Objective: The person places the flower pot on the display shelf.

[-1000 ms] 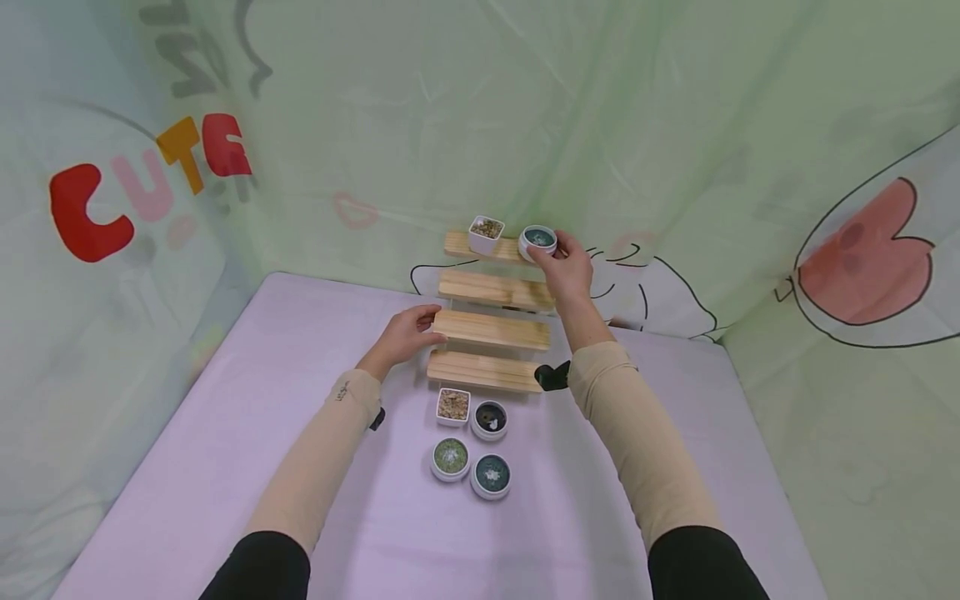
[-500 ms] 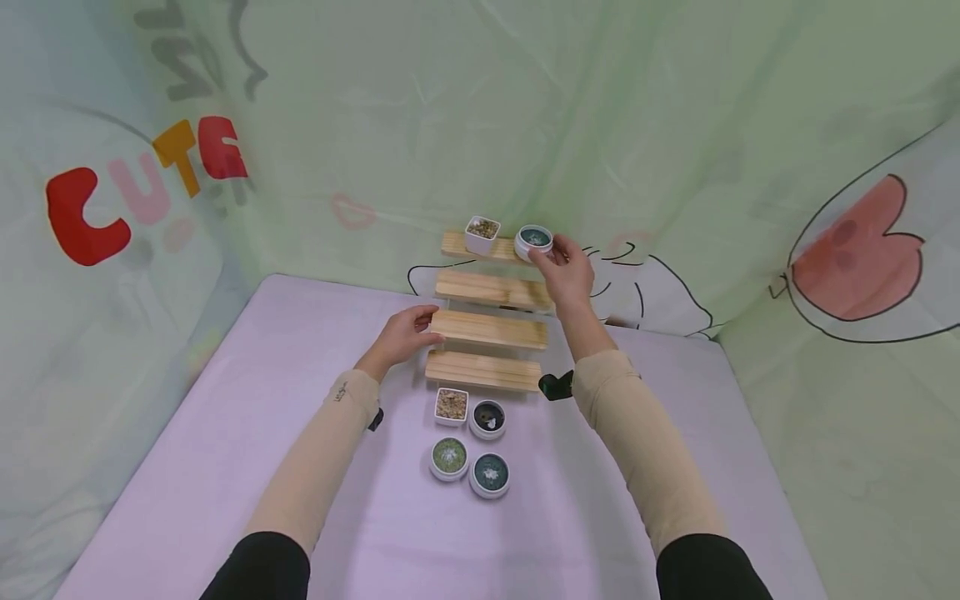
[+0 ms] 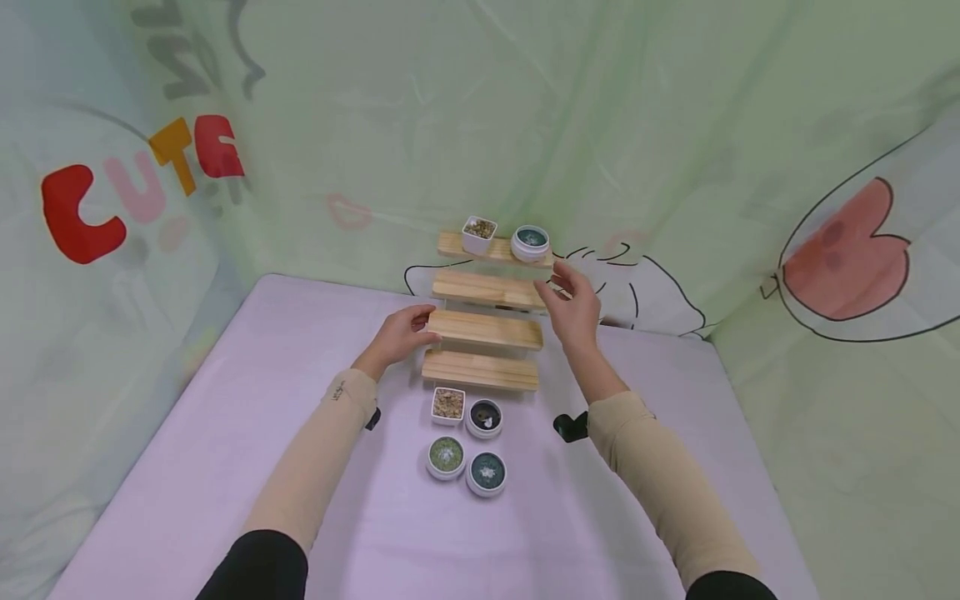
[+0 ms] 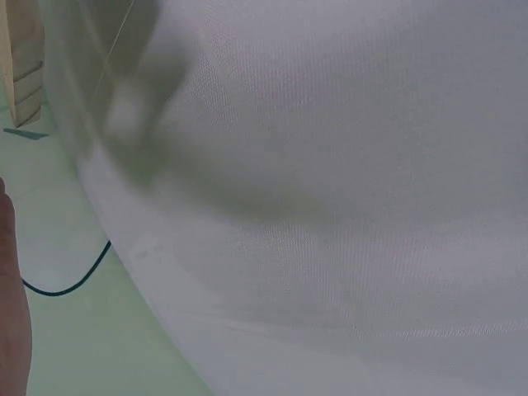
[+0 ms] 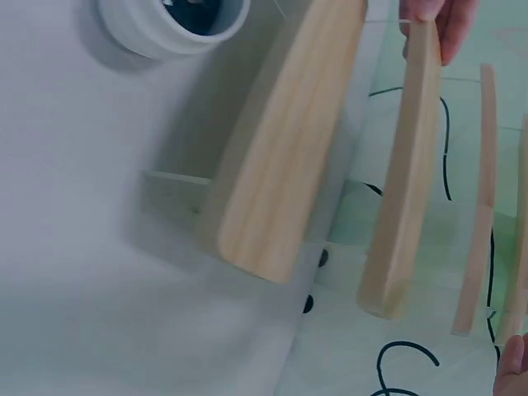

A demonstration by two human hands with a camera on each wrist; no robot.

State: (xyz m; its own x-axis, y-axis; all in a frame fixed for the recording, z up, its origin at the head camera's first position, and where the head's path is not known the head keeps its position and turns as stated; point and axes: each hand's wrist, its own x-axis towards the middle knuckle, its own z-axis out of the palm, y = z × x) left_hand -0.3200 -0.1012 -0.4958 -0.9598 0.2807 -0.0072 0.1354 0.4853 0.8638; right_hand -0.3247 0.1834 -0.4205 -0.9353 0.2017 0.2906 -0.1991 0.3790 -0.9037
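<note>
A tiered wooden stand (image 3: 486, 330) with pale plank steps rises toward the back. On its top step sit a white square pot (image 3: 478, 236) of gravel-like filling and a round white pot (image 3: 530, 243) with teal filling. My left hand (image 3: 397, 337) grips the left end of a lower plank; the right wrist view shows those fingers (image 5: 454, 29) around the plank's end. To the right of the upper steps is my right hand (image 3: 576, 312), below the round pot, holding nothing, its fingers loosely bent. In the left wrist view only the hand's edge (image 4: 12, 313) shows.
In front of the stand are a square pot (image 3: 448, 405), a dark-filled round pot (image 3: 484, 418), a green-filled one (image 3: 446, 457) and a teal-filled one (image 3: 487, 474). A pale cloth (image 3: 300, 467) covers the table; a printed green curtain (image 3: 420, 125) hangs behind.
My right hand has let go of the round teal pot on the top step and drawn down toward me. The left hand stays at the stand.
</note>
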